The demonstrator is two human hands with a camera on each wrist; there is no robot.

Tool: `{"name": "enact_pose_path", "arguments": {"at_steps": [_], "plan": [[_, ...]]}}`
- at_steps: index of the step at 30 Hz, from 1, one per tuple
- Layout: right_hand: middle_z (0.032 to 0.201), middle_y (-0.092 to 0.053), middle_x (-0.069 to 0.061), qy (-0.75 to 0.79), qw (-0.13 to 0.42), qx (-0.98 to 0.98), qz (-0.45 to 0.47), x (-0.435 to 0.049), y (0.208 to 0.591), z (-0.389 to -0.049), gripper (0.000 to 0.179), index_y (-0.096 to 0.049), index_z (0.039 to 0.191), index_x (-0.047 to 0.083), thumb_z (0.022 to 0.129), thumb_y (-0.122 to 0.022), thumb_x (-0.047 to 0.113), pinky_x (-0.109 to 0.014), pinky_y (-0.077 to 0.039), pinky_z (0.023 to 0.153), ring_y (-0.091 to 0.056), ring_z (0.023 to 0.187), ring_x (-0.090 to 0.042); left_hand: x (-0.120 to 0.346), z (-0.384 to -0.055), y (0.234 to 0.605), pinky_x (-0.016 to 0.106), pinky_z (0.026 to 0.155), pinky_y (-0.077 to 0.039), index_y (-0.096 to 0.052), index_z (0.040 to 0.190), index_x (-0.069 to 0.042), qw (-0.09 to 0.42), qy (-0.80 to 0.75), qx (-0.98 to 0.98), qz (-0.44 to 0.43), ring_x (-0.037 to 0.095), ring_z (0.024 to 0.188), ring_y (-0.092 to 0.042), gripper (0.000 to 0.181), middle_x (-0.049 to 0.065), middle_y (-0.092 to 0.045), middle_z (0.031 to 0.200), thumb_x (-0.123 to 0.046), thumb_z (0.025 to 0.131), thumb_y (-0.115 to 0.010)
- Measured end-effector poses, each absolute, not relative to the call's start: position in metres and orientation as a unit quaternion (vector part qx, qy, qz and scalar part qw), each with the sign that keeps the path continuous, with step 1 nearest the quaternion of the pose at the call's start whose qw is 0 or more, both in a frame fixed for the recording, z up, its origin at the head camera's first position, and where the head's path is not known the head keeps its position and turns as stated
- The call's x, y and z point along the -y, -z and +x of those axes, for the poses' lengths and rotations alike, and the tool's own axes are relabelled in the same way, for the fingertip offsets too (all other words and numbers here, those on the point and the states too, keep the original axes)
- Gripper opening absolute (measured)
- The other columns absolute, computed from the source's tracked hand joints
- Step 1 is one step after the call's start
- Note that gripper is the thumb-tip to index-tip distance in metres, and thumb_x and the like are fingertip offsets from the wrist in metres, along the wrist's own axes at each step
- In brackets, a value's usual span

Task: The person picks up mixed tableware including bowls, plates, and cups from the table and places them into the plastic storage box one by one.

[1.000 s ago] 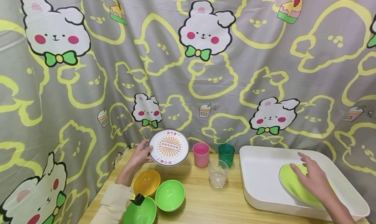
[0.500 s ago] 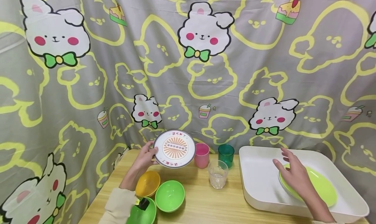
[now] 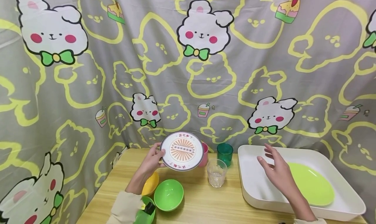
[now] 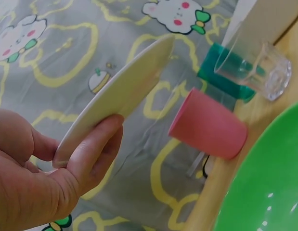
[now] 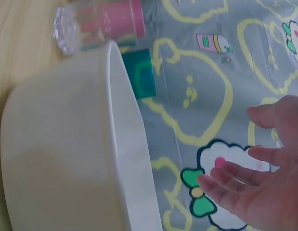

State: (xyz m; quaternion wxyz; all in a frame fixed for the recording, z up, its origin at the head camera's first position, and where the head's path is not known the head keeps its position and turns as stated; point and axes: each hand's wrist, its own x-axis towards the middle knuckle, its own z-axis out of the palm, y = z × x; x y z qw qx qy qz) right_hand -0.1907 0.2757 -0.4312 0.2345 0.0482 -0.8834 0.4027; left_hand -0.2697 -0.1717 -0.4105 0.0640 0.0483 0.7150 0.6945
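Observation:
A white plate (image 3: 182, 151) with a dark rim, an orange sunburst and red lettering is tilted up above the table. My left hand (image 3: 152, 158) pinches its left edge, thumb on the printed face and fingers behind; the left wrist view shows the plate (image 4: 121, 91) nearly edge-on. Over the left part of a white tray (image 3: 249, 184) hovers my right hand (image 3: 277, 171), fingers spread and holding nothing. A lime-green plate (image 3: 315, 184) lies in the tray, partly hidden by the right forearm.
Behind the held plate stands a pink cup (image 3: 204, 153). A teal cup (image 3: 225, 154) and a clear cup (image 3: 216, 173) are between it and the tray. Green bowls (image 3: 168, 195) and an orange bowl (image 3: 150, 184) sit below the left hand. A patterned curtain (image 3: 164, 70) hangs behind the table.
The left hand has carried the white plate rightward, so it now covers much of the pink cup. My right hand has moved left from over the lime-green plate, uncovering more of it.

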Motion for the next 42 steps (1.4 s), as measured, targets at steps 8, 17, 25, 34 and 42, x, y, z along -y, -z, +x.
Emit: {"name": "enact_pose_path", "arguments": {"at_steps": [8, 17, 25, 34, 42], "plan": [[0.143, -0.050, -0.029, -0.436, 0.216, 0.872, 0.054, -0.248, 0.432, -0.195, 0.063, -0.036, 0.155, 0.000, 0.104, -0.064, 0.025, -0.061, -0.053, 0.093, -0.052, 0.128, -0.048, 0.156, -0.266, 0.416, 0.032, 0.068, -0.061, -0.033, 0.148, 0.003, 0.075, -0.711, -0.697, 0.061, 0.022, 0.082, -0.062, 0.040, 0.020, -0.049, 0.103, -0.005, 0.109, -0.039], [0.146, -0.049, -0.027, -0.468, 0.178, 0.864, 0.058, -0.225, 0.434, -0.204, 0.065, -0.035, 0.156, 0.002, 0.104, -0.063, 0.031, -0.061, -0.052, 0.098, -0.050, 0.132, -0.047, 0.138, -0.261, 0.421, 0.029, 0.065, -0.059, -0.032, 0.149, 0.001, 0.096, -0.717, -0.687, 0.070, 0.020, 0.081, -0.061, 0.041, 0.019, -0.052, 0.104, -0.005, 0.109, -0.039], [0.146, -0.050, -0.027, -0.483, 0.171, 0.857, 0.058, -0.214, 0.439, -0.209, 0.063, -0.036, 0.156, 0.004, 0.105, -0.061, 0.032, -0.062, -0.051, 0.098, -0.051, 0.132, -0.046, 0.126, -0.259, 0.425, 0.028, 0.063, -0.058, -0.035, 0.146, -0.001, 0.107, -0.712, -0.689, 0.083, 0.017, 0.079, -0.061, 0.038, 0.015, -0.055, 0.100, -0.006, 0.108, -0.041], [0.147, -0.049, -0.025, -0.498, 0.133, 0.855, 0.050, -0.196, 0.444, -0.214, 0.070, -0.035, 0.156, 0.004, 0.103, -0.063, 0.040, -0.059, -0.053, 0.098, -0.053, 0.131, -0.043, 0.112, -0.253, 0.429, 0.027, 0.064, -0.057, -0.034, 0.147, 0.000, 0.125, -0.713, -0.683, 0.098, 0.017, 0.080, -0.062, 0.040, 0.013, -0.057, 0.098, -0.007, 0.109, -0.043], [0.145, -0.050, -0.025, -0.548, 0.089, 0.831, 0.031, -0.185, 0.450, -0.214, 0.077, -0.034, 0.157, 0.002, 0.097, -0.074, 0.029, -0.033, -0.062, 0.083, -0.059, 0.124, -0.039, 0.100, -0.247, 0.439, 0.026, 0.062, -0.055, -0.034, 0.148, -0.001, 0.130, -0.723, -0.671, 0.102, 0.016, 0.079, -0.060, 0.040, 0.011, -0.056, 0.096, -0.009, 0.109, -0.043]]}}
